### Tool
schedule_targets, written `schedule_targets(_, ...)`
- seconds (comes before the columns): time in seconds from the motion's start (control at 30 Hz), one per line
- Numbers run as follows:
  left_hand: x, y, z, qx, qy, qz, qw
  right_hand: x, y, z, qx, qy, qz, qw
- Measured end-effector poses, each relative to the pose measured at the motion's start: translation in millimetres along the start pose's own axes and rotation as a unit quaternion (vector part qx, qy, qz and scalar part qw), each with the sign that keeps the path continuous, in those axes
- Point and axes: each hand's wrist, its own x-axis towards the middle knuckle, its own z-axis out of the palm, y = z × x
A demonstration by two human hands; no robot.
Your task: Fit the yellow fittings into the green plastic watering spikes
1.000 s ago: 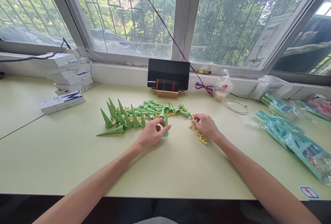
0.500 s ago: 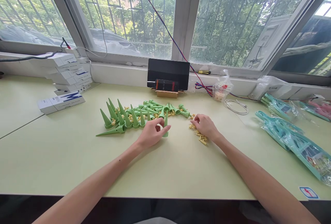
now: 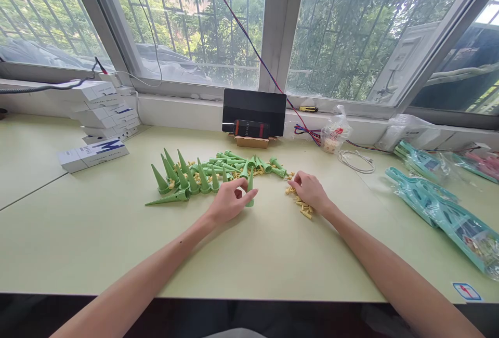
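Upright between the thumb and fingers of my left hand stands a green plastic watering spike, point up. Over on the right, my right hand is closed with its fingertips down at a small pile of yellow T-shaped valve pieces. What those fingertips pinch, if anything, is hidden. To the left of my left hand, several green spikes stand on their caps, and one spike lies on its side. Behind them spreads a heap of lying green spikes with yellow pieces among them.
A phone leans against a dark tablet on a cardboard stand. White boxes are stacked at the left. Toward the right lie a white cable, a plastic bag and bagged teal plastic items.
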Motion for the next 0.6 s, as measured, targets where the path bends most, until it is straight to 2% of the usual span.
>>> schedule_targets(0.37,0.0,3.2,-0.7,-0.008,0.004,-0.002,1.000,1.0,5.4,-0.7,0.007,0.027,-0.022,0.999)
schedule_targets(0.6,-0.1,1.0,-0.2,-0.010,0.001,0.007,1.000,-0.1,4.0,-1.3,0.030,-0.002,-0.032,0.999)
